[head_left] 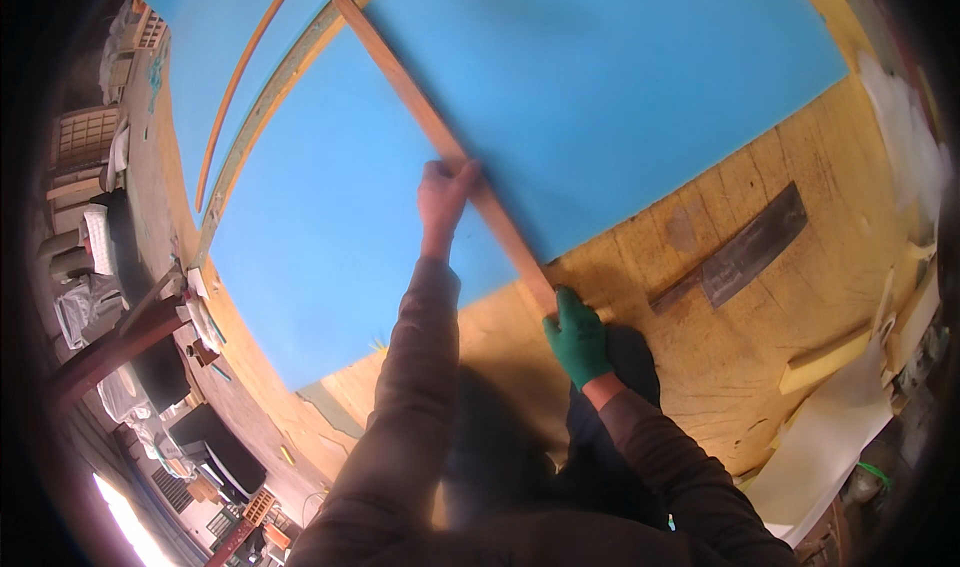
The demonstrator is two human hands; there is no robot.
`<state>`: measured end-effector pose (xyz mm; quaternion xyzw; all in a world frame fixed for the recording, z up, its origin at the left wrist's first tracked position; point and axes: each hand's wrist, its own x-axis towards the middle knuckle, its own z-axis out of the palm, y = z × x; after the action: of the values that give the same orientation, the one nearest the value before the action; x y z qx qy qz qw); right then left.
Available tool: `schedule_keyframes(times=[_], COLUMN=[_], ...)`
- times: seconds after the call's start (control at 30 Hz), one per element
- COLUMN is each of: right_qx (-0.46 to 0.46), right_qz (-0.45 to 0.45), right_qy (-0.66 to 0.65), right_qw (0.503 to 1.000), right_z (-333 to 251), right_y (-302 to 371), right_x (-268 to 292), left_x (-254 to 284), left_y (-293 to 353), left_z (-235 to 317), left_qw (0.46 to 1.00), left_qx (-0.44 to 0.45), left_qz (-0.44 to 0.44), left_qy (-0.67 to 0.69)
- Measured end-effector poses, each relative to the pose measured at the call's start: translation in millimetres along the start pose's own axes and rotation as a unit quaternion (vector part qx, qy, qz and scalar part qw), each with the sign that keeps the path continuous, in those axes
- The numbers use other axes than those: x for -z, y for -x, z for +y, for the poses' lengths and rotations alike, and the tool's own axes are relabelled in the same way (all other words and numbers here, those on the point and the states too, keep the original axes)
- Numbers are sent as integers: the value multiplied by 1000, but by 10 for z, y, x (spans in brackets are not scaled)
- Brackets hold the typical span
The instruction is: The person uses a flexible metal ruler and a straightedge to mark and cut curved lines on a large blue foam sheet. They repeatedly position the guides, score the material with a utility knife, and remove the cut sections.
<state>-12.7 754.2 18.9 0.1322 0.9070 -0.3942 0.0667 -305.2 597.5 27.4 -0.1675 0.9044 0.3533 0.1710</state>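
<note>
A long, straight wooden strip (417,104) runs slantwise over a light-blue sheet (640,77), from the far left down toward me. My left hand (445,199), bare, is closed around the strip near its middle. My right hand (580,337), in a green glove, grips the strip's near end, beyond the sheet's edge. Along its right side the strip casts a dark shadow on the blue surface. Its far end meets a yellowish wooden edge strip (285,72) that curves in this view.
Right of my gloved hand, a flat, dark-bladed hand tool (752,249) lies on the scratched plywood (800,317). A thin, reddish-brown strip (238,77) rests at far left. A pale sheet (825,457) hangs at lower right. Clutter and a dark red beam (120,352) stand left.
</note>
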Motion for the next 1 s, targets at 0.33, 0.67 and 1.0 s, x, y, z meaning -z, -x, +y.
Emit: schedule_keyframes(times=[0.33, 0.67, 1.0], right_qx=[-3, 9, -77], right_qz=[-18, -53, -115], right_qy=[-15, -10, -14], right_qw=[1000, 999, 990], right_z=[-39, 22, -31], right_y=[-22, 20, 36], right_x=[72, 78, 126], left_x=[-69, 10, -32], left_y=[-105, -62, 121], left_z=[-119, -127, -426], left_qw=[999, 999, 980], left_qx=[-13, -30, -143], left_qz=[23, -29, 3], left_qy=[-33, 26, 137])
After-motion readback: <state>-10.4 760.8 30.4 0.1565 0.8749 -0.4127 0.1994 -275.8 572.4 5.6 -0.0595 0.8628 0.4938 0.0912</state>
